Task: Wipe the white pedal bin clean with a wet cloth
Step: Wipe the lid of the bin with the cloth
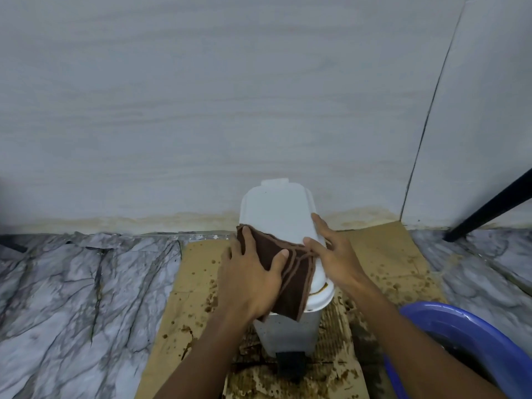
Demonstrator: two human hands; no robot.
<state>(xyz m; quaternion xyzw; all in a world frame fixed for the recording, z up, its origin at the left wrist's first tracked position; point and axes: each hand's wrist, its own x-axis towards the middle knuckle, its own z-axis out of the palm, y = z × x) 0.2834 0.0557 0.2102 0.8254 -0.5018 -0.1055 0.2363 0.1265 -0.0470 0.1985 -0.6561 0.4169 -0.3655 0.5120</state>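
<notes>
White plastic bin [276, 208] stands about the middle of a sheet of cardboard [198, 254] laid on the marble-patterned floor [86, 283], with the bin's back close to the pale wall [230, 96] and its lid down. A brown cloth [296, 283], folded, lies across the near half of the lid and hangs over its near-left rim, down onto the bin's side. The left hand [250, 277] lies flat on the cloth with its fingers spread and straight, pressing it to the lid's left side, the thumb pointing toward the lid's middle. The right hand [336, 254] rests on the lid's right edge, fingers straight and apart, the forefinger reaching along the rim toward the wall and the thumb touching the cloth's right end; neither hand is curled round anything. A curved brown stain [322, 289] shows on the lid near its front rim, just right of the cloth. The black pedal [290, 362] sticks out at the bin's foot, toward the near edge of the cardboard, which is spattered with brown drops and soaked dark around the bin. A blue basin [460, 321] holding dark water sits by the cardboard's near-right corner, partly behind the right forearm. A black leg [489, 208] slants down to the floor near the wall, well right of the bin.
</notes>
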